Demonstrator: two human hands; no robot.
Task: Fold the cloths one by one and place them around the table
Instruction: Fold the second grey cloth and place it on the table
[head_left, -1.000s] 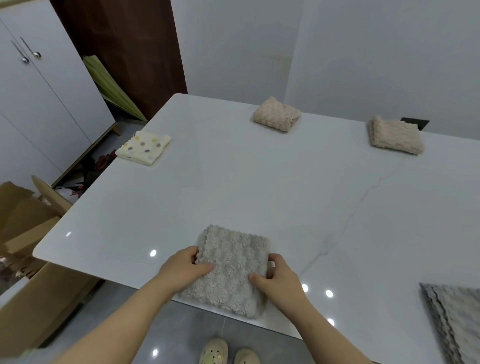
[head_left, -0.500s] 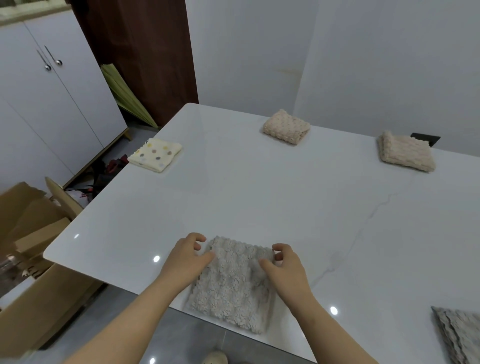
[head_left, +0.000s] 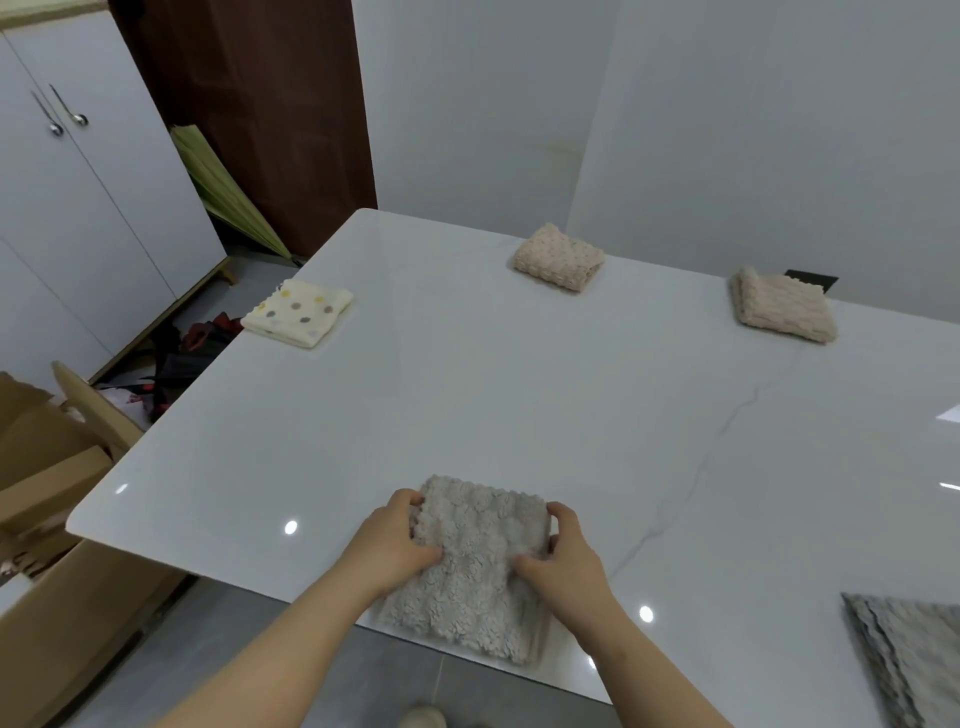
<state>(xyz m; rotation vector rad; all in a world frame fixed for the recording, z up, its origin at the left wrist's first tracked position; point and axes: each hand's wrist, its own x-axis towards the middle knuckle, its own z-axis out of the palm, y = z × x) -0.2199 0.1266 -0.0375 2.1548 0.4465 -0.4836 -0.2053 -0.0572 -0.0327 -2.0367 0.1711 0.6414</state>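
White walls are enclosing a glossy white table (head_left: 467, 415) with a thin grey vein running across its right half.

At the near edge of the table, the left hand (head_left: 395, 545) is gripping the left side of a folded grey cloth (head_left: 478, 566). Its fingers are curling over the far left corner of the cloth and its thumb is pressing down on the top surface. The right hand (head_left: 566, 561) is gripping the right side in the same way, with fingers curling round the far right corner and the thumb lying on top. The grey cloth is lying flat on the table, and its near end is reaching the table's near edge.

Near the left edge, a folded cream cloth with coloured dots (head_left: 298, 312) is lying flat. Along the far edge, a folded beige cloth (head_left: 560, 258) is resting toward the far left corner, and a second beige cloth (head_left: 784, 307) is resting further right, well apart from the first. At the near right, a stack of grey cloths (head_left: 904, 654) is being cut off by the frame.

Off the table to the left, cardboard boxes (head_left: 47, 519) are standing on the floor. A white cabinet (head_left: 78, 208) with two metal handles is standing behind them. A green folded item (head_left: 223, 197) is leaning against a dark brown panel (head_left: 249, 104).
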